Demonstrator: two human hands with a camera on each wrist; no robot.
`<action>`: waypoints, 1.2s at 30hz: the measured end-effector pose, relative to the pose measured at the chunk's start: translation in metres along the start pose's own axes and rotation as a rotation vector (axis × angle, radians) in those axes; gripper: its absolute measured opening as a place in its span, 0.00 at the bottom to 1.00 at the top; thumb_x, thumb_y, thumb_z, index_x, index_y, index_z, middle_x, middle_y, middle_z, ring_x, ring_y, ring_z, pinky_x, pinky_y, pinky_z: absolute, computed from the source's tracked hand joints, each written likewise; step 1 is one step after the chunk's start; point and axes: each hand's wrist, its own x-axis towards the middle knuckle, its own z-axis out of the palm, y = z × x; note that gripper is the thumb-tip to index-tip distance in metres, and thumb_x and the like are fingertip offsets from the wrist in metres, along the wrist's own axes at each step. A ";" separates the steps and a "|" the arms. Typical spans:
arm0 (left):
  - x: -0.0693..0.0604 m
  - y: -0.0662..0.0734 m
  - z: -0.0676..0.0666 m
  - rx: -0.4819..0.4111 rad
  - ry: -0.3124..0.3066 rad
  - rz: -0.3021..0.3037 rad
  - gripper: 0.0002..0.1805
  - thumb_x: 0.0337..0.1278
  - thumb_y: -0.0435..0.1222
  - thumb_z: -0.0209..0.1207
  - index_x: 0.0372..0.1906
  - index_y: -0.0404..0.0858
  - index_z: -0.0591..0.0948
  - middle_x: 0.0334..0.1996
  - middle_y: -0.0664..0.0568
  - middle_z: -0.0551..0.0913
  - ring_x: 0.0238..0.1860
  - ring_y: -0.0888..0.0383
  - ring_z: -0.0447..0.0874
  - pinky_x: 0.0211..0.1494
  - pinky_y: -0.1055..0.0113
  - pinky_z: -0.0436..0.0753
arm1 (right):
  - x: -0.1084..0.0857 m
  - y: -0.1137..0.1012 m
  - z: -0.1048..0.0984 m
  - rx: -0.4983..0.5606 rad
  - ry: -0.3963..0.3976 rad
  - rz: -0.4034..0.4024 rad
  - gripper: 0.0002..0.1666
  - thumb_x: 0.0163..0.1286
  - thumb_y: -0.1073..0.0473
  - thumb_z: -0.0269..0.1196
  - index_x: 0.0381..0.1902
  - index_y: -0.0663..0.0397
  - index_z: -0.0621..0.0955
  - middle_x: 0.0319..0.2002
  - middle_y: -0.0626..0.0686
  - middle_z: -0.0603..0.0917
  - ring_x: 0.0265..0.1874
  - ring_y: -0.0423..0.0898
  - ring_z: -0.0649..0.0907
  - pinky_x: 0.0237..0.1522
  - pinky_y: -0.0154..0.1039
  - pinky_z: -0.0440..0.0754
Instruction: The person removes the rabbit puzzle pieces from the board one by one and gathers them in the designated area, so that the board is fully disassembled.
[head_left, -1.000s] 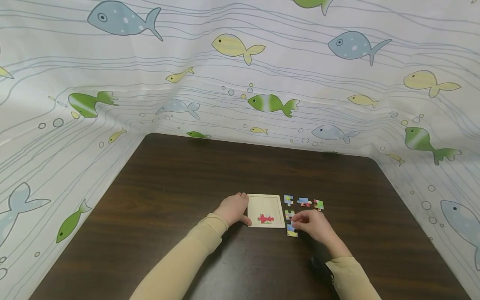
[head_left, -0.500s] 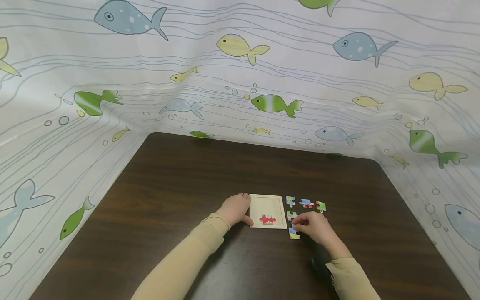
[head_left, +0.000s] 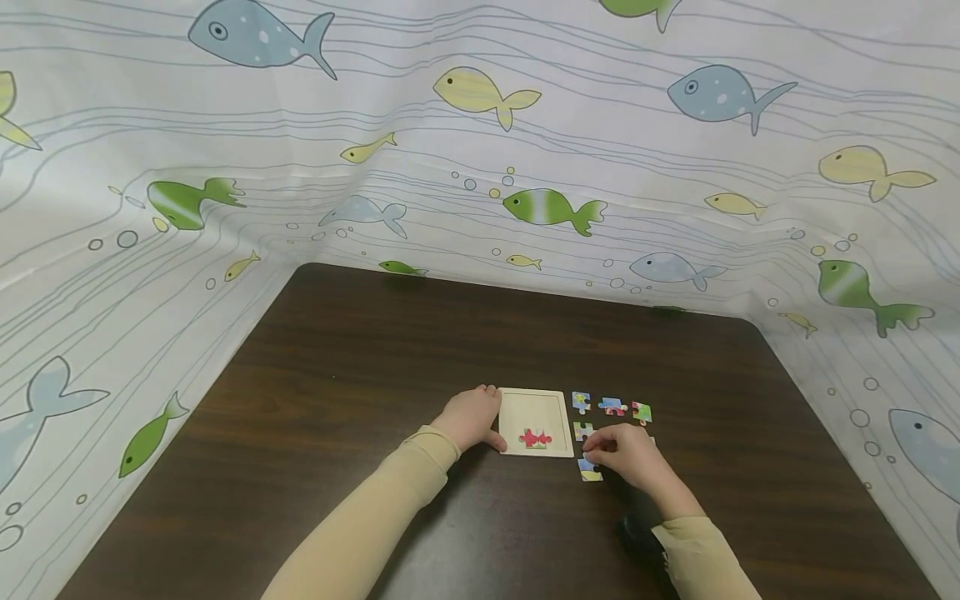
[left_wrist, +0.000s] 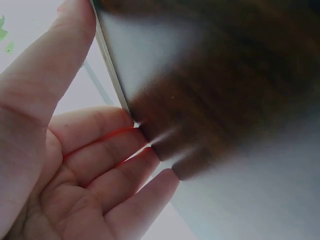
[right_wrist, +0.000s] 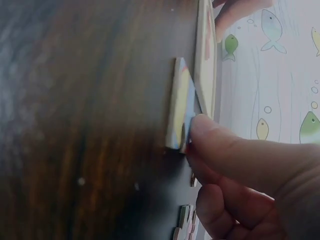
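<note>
A square pale wooden puzzle tray (head_left: pixel 534 408) lies on the table, with red puzzle pieces (head_left: pixel 535 438) near its front edge. Along the tray's left side rests my left hand (head_left: pixel 468 418), its thumb and fingers touching the edge. In the left wrist view its fingers (left_wrist: pixel 115 155) are nearly straight, tips against the tabletop. Just right of the tray, my right hand (head_left: pixel 628 454) pinches a blue and yellow puzzle piece (head_left: pixel 590 471) at its edge. That piece (right_wrist: pixel 181 107) lies low at the table surface in the right wrist view, thumb on its corner.
Loose puzzle pieces sit right of the tray: a blue one (head_left: pixel 581 402), a blue and red one (head_left: pixel 612 407), a green one (head_left: pixel 641 412) and another (head_left: pixel 582 431) by the right fingertips. A fish-patterned curtain (head_left: pixel 450 167) surrounds the dark table (head_left: pixel 375 350).
The blue and yellow piece has shifted slightly toward the front, at the right fingertips. The head view has turned a little. My left hand stays at the tray's edge.
</note>
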 end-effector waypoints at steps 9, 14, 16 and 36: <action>0.000 0.000 0.002 0.025 -0.005 0.004 0.52 0.37 0.61 0.66 0.65 0.31 0.69 0.63 0.42 0.72 0.63 0.51 0.71 0.56 0.63 0.79 | 0.000 -0.002 0.000 0.006 0.019 -0.005 0.02 0.56 0.63 0.70 0.28 0.51 0.85 0.25 0.44 0.82 0.25 0.40 0.75 0.29 0.34 0.76; -0.001 -0.001 0.002 0.027 0.007 0.006 0.52 0.36 0.61 0.66 0.64 0.31 0.70 0.62 0.42 0.73 0.62 0.52 0.73 0.54 0.63 0.80 | 0.002 -0.006 0.001 0.009 0.050 -0.010 0.04 0.57 0.61 0.70 0.31 0.51 0.86 0.24 0.43 0.81 0.24 0.40 0.75 0.28 0.33 0.76; -0.001 -0.001 0.002 0.028 0.015 0.008 0.52 0.35 0.61 0.67 0.64 0.30 0.70 0.61 0.42 0.74 0.60 0.52 0.74 0.53 0.63 0.80 | 0.004 -0.009 0.001 0.001 0.070 -0.014 0.05 0.57 0.60 0.70 0.33 0.52 0.86 0.25 0.43 0.81 0.24 0.39 0.74 0.28 0.33 0.76; -0.002 0.001 -0.002 -0.006 0.017 -0.001 0.51 0.35 0.59 0.70 0.63 0.30 0.71 0.61 0.41 0.74 0.61 0.51 0.74 0.55 0.62 0.79 | 0.026 -0.050 0.020 0.021 0.088 -0.117 0.14 0.53 0.57 0.73 0.39 0.55 0.87 0.29 0.46 0.83 0.20 0.39 0.70 0.19 0.33 0.69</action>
